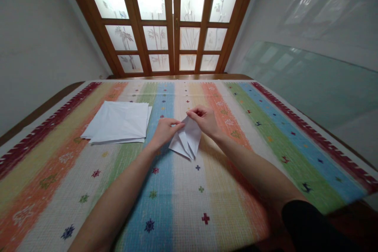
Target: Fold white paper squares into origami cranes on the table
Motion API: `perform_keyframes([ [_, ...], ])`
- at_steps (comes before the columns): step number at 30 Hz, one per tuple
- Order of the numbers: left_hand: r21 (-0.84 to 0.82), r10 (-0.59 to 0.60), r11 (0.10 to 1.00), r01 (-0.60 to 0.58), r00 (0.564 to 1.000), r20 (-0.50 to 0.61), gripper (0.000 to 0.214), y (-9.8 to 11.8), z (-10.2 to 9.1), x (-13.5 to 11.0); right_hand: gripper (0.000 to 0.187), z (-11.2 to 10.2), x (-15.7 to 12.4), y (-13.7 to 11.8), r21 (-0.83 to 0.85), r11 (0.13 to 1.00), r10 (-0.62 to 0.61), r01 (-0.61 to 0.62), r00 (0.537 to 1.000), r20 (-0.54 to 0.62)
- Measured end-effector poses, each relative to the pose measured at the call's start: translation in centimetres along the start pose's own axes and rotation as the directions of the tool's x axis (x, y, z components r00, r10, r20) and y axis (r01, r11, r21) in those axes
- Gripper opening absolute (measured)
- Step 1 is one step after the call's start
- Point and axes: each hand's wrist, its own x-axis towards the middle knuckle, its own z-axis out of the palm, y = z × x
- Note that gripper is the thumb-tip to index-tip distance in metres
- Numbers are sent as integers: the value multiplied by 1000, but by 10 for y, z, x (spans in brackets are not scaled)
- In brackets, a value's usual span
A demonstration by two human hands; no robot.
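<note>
A folded piece of white paper (pixel 186 139) is held between my two hands over the middle of the table, its layered flaps coming to points toward me. My left hand (pixel 167 130) pinches its upper left edge between thumb and fingers. At the paper's top corner, my right hand (pixel 204 119) is closed in a pinch, fingers curled. To the left of my hands lies a loose stack of white paper sheets (pixel 119 122), slightly fanned out.
A striped, patterned tablecloth (pixel 189 208) covers the table, whose wooden edge (pixel 206 76) shows at the far side. Beyond stand wooden doors (pixel 174 27) with glass panes. A pale glass panel (pixel 310 82) leans along the right wall.
</note>
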Motion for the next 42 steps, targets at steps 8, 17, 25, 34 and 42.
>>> perform_keyframes([
  [8,70,91,994,-88,995,-48,18,-9,4,-3,26,-4,1,0,-46,998,-51,50,999,-11],
  [17,162,129,979,-123,991,-28,18,-12,5,-2,23,-3,-2,-2,-154,984,-95,91,995,-22],
  [25,70,51,996,-47,997,-57,23,-26,6,-3,19,-1,-7,-2,-226,959,-180,173,984,-10],
  [34,290,-18,955,65,986,-163,89,-9,26,-28,17,1,-14,-6,-383,887,-309,259,948,-74],
  [42,674,-92,731,104,994,-54,24,3,25,-21,17,12,-21,-18,-414,890,-216,190,976,-17],
])
